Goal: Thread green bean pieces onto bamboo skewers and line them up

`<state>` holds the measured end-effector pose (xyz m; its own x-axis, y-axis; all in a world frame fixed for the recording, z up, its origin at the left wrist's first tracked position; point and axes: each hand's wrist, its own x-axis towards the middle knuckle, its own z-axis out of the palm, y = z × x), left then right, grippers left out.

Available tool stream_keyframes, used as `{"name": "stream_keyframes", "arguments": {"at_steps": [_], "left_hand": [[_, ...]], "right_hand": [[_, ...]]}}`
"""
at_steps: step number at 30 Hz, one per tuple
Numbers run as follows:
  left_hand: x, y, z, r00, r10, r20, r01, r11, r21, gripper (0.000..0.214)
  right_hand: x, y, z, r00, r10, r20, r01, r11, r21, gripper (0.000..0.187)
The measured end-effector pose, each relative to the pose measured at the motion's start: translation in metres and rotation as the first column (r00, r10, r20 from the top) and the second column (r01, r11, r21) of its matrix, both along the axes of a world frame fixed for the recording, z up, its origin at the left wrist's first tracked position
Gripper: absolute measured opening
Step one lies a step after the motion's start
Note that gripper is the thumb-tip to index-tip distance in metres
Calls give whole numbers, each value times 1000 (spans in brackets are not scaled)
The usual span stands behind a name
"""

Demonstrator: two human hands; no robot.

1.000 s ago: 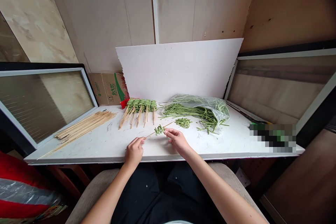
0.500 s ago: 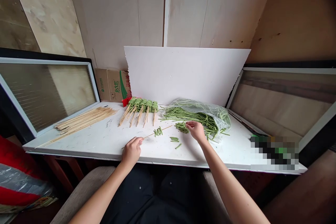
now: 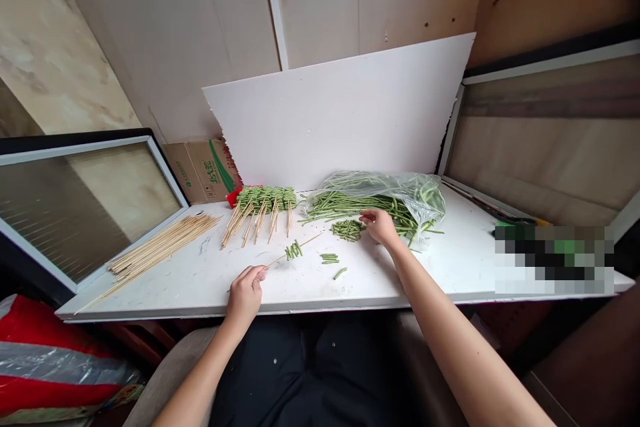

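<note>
My left hand, closed, grips the lower end of a thin wooden skewer. Several short cut pieces of green bean are threaded crosswise along that skewer. At the right edge of a small pile of cut bean pieces is my right hand, thumb and fingers drawn together; whatever is between the fingertips is too small to tell. A little row of cut pieces and one single piece lie on the white table between the hands.
Filled bean skewers are stacked at the back left. Bare skewers lie in a bundle farther left. Long beans in a clear plastic bag are behind my right hand. A cardboard box and white board stand at the back.
The camera view has tilted and shifted. My right hand has drawn slightly away from the pile, to its right edge. My left hand still holds the skewer.
</note>
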<state>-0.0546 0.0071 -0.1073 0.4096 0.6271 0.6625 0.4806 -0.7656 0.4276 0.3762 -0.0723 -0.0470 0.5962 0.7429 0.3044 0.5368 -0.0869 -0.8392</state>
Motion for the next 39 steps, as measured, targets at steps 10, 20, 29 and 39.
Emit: {"name": "stream_keyframes", "arguments": {"at_steps": [10, 20, 29, 39], "left_hand": [[0, 0, 4, 1000, -29, 0, 29, 999, -21, 34], [1, 1, 4, 999, -34, -3, 34, 999, -19, 33], [-3, 1, 4, 998, 21, 54, -22, 999, 24, 30], [-14, 6, 7, 996, 61, 57, -68, 989, 131, 27]], "right_hand": [[-40, -33, 62, 845, 533, -33, -534, 840, -93, 23], [-102, -38, 64, 751, 654, 91, -367, 527, -766, 30], [-142, -39, 60, 674, 675, 302, -332, 641, -692, 23], [-127, -8, 21, 700, 694, -170, -705, 709, -13, 20]]}}
